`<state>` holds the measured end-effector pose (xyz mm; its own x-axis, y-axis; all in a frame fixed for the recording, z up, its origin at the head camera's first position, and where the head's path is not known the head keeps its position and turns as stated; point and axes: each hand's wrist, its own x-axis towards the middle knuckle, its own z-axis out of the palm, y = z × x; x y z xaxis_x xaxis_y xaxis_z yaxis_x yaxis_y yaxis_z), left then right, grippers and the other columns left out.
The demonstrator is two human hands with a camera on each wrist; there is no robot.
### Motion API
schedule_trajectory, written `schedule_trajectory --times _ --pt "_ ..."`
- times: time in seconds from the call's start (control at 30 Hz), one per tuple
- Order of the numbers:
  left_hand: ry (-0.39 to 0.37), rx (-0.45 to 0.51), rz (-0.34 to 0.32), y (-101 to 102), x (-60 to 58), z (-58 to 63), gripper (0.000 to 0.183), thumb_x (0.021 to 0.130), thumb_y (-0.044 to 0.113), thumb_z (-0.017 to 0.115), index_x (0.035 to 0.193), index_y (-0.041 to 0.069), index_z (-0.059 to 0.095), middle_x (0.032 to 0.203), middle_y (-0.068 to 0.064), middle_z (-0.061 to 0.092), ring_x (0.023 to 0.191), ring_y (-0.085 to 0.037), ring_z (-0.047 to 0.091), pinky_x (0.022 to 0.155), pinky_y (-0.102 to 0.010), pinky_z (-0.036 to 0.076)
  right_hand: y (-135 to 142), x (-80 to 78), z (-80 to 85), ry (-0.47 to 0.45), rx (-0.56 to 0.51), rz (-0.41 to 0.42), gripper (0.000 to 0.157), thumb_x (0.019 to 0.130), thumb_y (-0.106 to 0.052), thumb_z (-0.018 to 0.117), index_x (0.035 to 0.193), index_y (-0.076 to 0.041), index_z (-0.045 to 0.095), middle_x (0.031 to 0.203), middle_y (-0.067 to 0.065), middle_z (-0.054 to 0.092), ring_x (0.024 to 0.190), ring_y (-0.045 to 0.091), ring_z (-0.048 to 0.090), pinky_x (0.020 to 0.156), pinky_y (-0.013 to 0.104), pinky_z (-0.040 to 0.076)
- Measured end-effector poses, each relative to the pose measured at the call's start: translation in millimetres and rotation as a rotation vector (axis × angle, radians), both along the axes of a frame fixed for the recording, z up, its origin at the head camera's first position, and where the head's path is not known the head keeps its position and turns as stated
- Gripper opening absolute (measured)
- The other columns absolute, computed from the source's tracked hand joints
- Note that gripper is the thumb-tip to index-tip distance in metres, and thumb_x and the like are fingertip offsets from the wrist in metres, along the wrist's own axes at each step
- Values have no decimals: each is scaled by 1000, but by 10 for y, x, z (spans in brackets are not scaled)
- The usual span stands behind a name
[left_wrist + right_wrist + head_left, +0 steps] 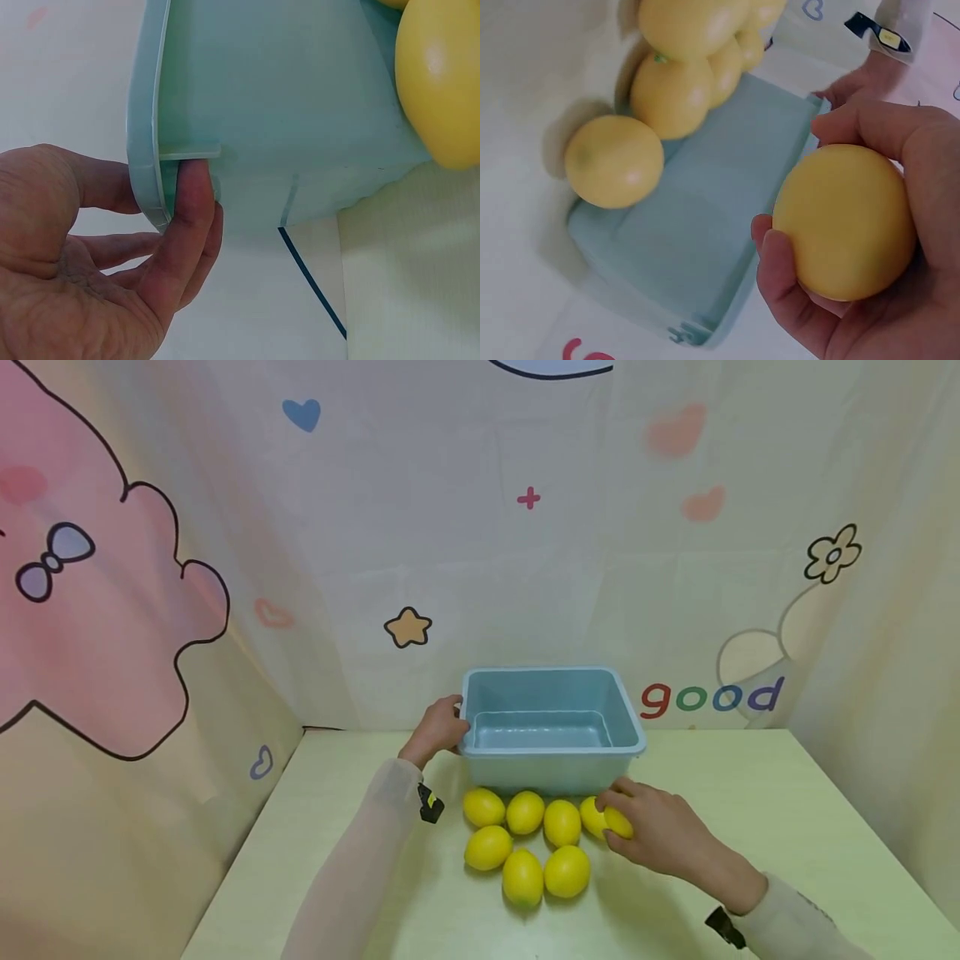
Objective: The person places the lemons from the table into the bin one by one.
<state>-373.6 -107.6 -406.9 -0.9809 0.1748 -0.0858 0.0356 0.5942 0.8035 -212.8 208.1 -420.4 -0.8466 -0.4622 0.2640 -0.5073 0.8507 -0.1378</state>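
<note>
A light blue plastic basin stands against the back curtain, its inner floor showing in the head view. My left hand grips the basin's left rim; in the left wrist view the thumb and fingers are on either side of the lip. In my right hand a yellow lemon is held between thumb and curled fingers, close in front of the basin's right corner. Just behind that hand, another lemon lies on the table, partly covered by the held one.
Several more lemons lie in front of the basin, among them one lemon nearest me and one lemon at the left. They rest on a pale table. A printed curtain hangs behind and at both sides.
</note>
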Motion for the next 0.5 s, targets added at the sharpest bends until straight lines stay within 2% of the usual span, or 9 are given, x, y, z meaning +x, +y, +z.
schedule_trajectory --times 0.23,0.37,0.5 --pt "16 -3 -11 -2 -3 -1 58 90 4 54 146 4 41 127 -22 59 96 -32 66 63 -36 62 45 -85 262 47 -52 -34 24 80 -25 76 102 -19 68 97 -2 62 68 9 50 52 20 42" --pt "17 -6 -7 -3 -15 -4 58 90 4 54 146 4 41 128 -22 58 95 -31 65 68 -42 62 39 -157 408 87 -67 -27 23 81 -24 75 102 -17 68 97 0 63 70 10 53 54 21 44" --pt "14 -3 -6 -4 -11 -6 59 90 4 53 147 4 39 130 -23 58 97 -32 65 66 -41 62 15 -236 550 132 -78 -2 23 82 -23 74 102 -15 68 100 2 64 69 10 55 55 20 45"
